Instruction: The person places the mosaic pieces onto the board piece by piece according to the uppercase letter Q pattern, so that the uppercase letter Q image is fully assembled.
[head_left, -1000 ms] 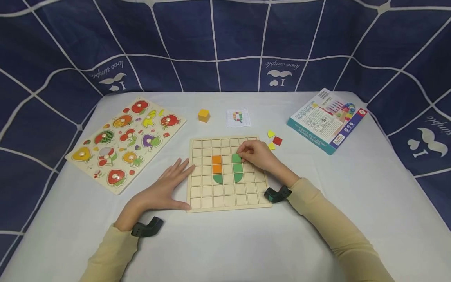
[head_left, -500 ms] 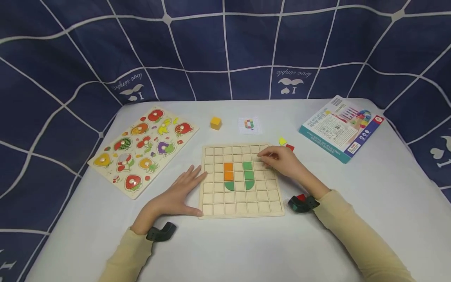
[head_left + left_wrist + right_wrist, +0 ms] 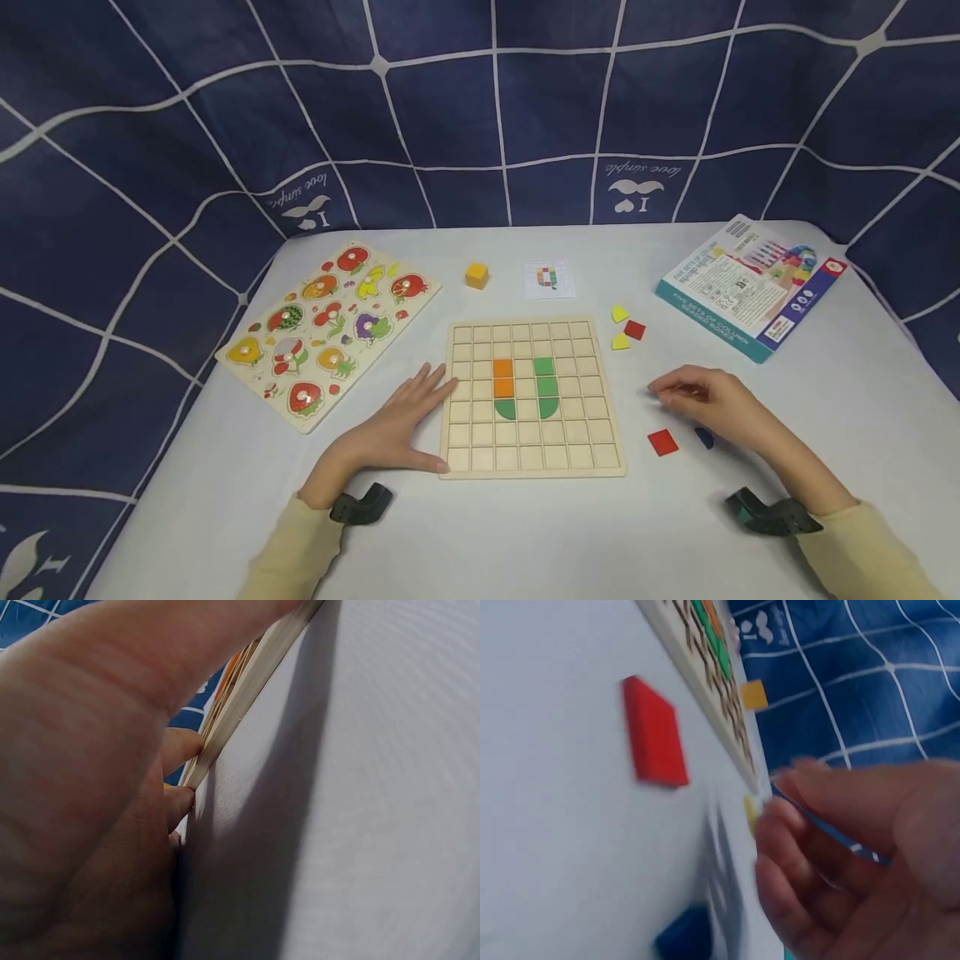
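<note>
My left hand (image 3: 401, 425) spreads along the left edge of the wooden grid board (image 3: 531, 458), thumb and fingertips touching it. The left wrist view shows the fingers against the board's side (image 3: 247, 694). Two orange squares (image 3: 502, 377), two green squares (image 3: 545, 377) and two green quarter-round tiles (image 3: 549, 407) sit in its cells. Right of the board, my right hand (image 3: 720, 404) is above the table, fingers loosely curled, holding nothing. Close by lie a red square tile (image 3: 663, 442) and a blue tile (image 3: 704, 437), partly hidden by the hand in the head view.
Beyond the board's right corner are two yellow tiles (image 3: 619, 314) and another red tile (image 3: 634, 330). A pattern card (image 3: 547, 280) and a yellow cube (image 3: 477, 276) lie behind the board. A fruit knob puzzle (image 3: 330, 333) is left, a boxed toy (image 3: 750, 283) back right.
My right hand has left the upper green square and moved right and nearer, off the board. The left hand stays at the board's edge. The head view has shifted.
</note>
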